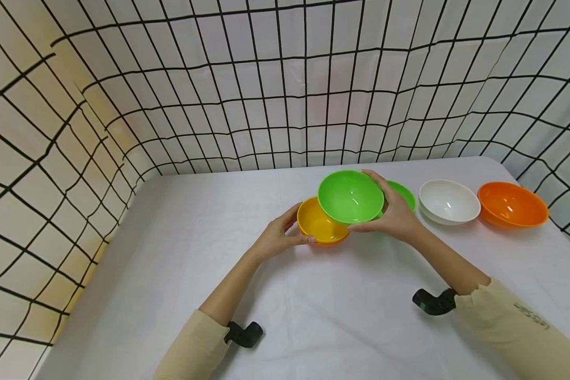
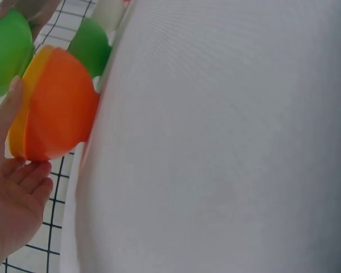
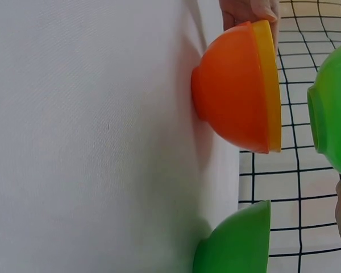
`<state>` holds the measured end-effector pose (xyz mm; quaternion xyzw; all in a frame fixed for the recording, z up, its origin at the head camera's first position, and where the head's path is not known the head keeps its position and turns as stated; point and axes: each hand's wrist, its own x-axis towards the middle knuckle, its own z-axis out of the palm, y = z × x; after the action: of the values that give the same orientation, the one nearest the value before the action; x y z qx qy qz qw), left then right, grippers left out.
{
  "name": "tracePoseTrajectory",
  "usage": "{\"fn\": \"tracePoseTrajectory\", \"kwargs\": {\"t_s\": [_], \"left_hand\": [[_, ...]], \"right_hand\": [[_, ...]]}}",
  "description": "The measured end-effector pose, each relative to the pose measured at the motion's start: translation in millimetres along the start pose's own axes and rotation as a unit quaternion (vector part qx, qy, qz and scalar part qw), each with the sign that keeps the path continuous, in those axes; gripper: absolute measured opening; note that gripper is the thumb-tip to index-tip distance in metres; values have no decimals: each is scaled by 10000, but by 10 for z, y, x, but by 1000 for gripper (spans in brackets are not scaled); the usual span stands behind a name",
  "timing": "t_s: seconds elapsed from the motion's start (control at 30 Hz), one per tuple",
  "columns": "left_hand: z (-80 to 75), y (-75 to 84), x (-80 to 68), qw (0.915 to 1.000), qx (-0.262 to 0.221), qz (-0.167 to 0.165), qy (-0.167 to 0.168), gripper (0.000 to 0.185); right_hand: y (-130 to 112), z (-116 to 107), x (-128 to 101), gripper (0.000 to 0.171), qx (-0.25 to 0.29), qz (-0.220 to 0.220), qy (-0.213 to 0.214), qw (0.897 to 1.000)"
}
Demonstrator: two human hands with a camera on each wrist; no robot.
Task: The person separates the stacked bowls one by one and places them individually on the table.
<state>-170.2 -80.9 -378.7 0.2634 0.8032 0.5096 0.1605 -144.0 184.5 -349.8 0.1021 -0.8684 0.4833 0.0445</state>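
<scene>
My right hand [image 1: 399,219] grips a light green bowl [image 1: 351,196] by its right side, thumb near the front and fingers at the back. The bowl is held up above the table, overlapping a yellow bowl [image 1: 319,224] in the head view. That yellow bowl sits nested inside an orange bowl [image 2: 59,111], which stands upright on the table. Around the left side of this pair is my left hand [image 1: 277,237], its thumb at the rim and its fingers against the far side. In the right wrist view, the green bowl's foot hangs apart from the yellow rim [image 3: 268,85].
Behind my right hand stands a second green bowl [image 1: 405,195], partly hidden. Further right are a white bowl [image 1: 448,201] and a larger orange bowl [image 1: 513,206] in a row. A white cloth covers the table [image 1: 313,316], with black-gridded white walls [image 1: 266,84] around it.
</scene>
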Motion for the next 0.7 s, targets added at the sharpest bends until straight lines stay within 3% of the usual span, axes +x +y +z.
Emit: {"fn": "tracePoseTrajectory", "kwargs": {"t_s": [0.37,0.7], "left_hand": [[0,7,-7,10000,-1,-92,-7,80],[2,10,2,10000,-22,-95,-9,80]], "right_hand": [[48,-37,-89,113,-10,-190,62,9998],[58,-98,-256,112,-229,-58,125,9996]]}}
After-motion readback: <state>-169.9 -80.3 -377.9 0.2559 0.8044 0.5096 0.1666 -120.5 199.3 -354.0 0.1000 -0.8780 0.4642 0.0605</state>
